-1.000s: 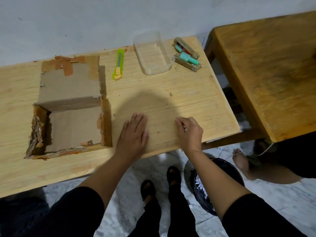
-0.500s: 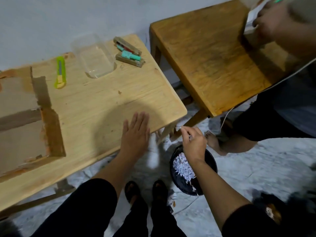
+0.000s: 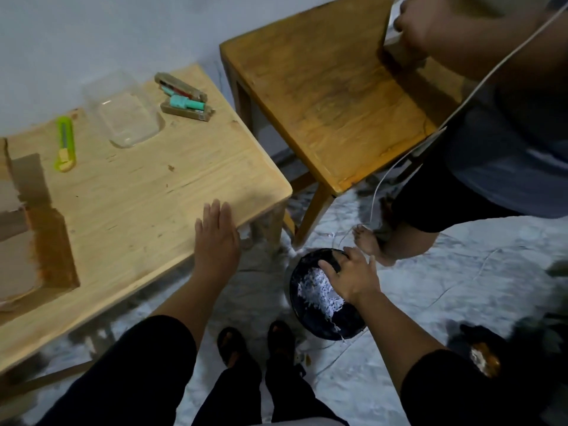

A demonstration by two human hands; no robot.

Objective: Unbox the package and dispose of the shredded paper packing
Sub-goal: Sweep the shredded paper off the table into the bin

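Our box (image 3: pixel 21 241) sits open and looks empty. White paper shreds (image 3: pixel 319 292) fill the black bin (image 3: pixel 347 329). Our right hand (image 3: pixel 350 276) spreads open above it; our left hand (image 3: pixel 216 238) lies flat on the tabletop (image 3: pixel 147 186). We look nearly done.

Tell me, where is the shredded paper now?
The shredded paper lies in the black bin on the floor, right of the light wooden table, directly under the right hand.

Right hand (image 3: pixel 350 276) spread over shredded paper (image 3: pixel 318 292) in black bin (image 3: pixel 347 327); left hand (image 3: pixel 216 238) flat on table (image 3: pixel 147 195) edge.
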